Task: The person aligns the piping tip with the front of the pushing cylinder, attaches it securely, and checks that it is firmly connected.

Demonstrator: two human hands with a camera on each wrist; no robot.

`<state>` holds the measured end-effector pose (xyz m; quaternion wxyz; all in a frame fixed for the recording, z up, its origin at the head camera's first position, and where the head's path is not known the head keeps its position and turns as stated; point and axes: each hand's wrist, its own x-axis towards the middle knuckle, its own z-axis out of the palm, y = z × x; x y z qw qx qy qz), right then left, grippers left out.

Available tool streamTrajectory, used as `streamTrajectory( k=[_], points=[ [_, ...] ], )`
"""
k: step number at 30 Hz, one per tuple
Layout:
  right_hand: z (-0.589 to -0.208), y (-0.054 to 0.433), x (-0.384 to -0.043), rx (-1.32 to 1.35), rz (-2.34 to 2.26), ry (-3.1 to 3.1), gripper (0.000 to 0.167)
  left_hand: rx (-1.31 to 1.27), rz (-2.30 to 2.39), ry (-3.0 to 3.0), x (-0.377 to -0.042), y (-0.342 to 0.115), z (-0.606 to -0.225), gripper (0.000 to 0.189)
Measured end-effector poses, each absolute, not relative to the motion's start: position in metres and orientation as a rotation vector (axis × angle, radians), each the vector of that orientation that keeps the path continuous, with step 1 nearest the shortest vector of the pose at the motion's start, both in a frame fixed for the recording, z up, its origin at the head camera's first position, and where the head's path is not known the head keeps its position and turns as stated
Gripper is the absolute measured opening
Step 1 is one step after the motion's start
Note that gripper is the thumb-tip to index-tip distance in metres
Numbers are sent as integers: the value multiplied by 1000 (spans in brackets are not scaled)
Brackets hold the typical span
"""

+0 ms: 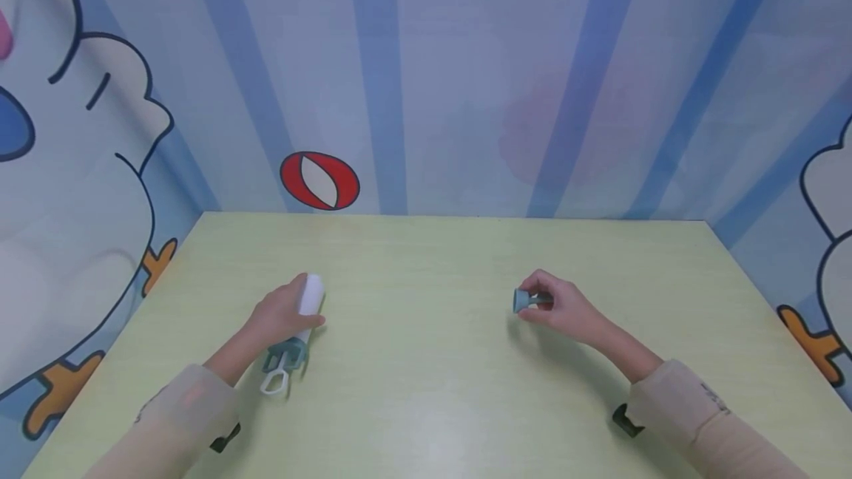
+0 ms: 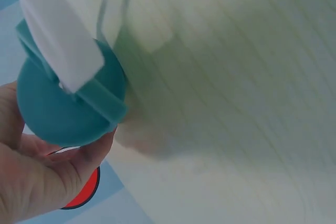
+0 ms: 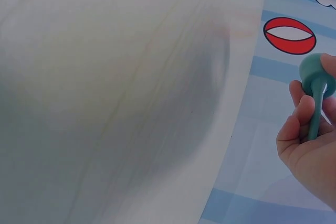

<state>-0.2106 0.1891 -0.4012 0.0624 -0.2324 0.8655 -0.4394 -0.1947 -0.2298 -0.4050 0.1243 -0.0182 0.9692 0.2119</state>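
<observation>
On the left side of the table, my left hand (image 1: 279,313) grips a white tube (image 1: 311,294) with a rounded far end. Its near end has a teal cap (image 1: 293,352) with a white loop (image 1: 274,383) pointing toward me. In the left wrist view, the round teal cap (image 2: 52,114) fills the near side, with the white piece (image 2: 63,40) standing out from it. My right hand (image 1: 566,309) pinches a small teal piece (image 1: 521,301) over the right part of the table. A rounded head (image 3: 311,72) and thin stem (image 3: 317,106) show in the right wrist view.
A pale yellow-green table (image 1: 419,390) stretches under both hands. Blue striped panels (image 1: 452,80) with cartoon figures rise behind it and at both sides. Dark straps hang under both sleeve cuffs.
</observation>
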Motion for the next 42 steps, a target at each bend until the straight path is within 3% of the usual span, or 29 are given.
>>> streamTrajectory(
  k=[14,42],
  points=[
    [-398,192,-214,-705,-1299,2630,24,263,712,2855,-192,-212,-381,77],
    [-390,177,-211,-783,-1237,2535,24,758,741,2701,-184,-145,-375,62]
  ],
)
